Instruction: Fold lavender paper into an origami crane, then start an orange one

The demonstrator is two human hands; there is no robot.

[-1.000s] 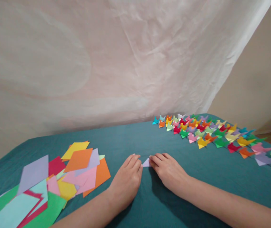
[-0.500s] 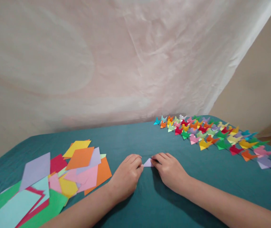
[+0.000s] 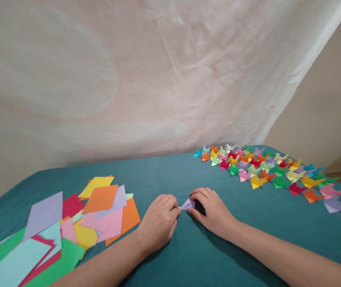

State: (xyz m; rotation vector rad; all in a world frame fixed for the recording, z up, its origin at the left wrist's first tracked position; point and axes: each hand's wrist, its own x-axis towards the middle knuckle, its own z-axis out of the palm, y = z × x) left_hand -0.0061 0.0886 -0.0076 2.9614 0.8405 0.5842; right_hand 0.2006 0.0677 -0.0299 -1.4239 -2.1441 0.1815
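Note:
A small piece of lilac origami paper, folded to a triangular shape with a crease or slit showing on top, lies at the middle of the teal-covered table. Its left tip is pinched between the thumb and fingers of my left hand. On its right side, my right hand takes the paper between thumb and forefinger, which are spread to its lower and upper edges. The right end of the paper is partly covered by those fingers.
Loose coloured paper sheets lie in a heap at the left, with an orange sheet and a lilac sheet on top. Rows of small folded paper birds, including a yellow bird, stand at the right. A pale cloth hangs behind the table.
My right thumb and forefinger have spread apart, the forefinger moving up and the thumb down. More of the lilac paper and its crease now shows. My left hand keeps its pinch.

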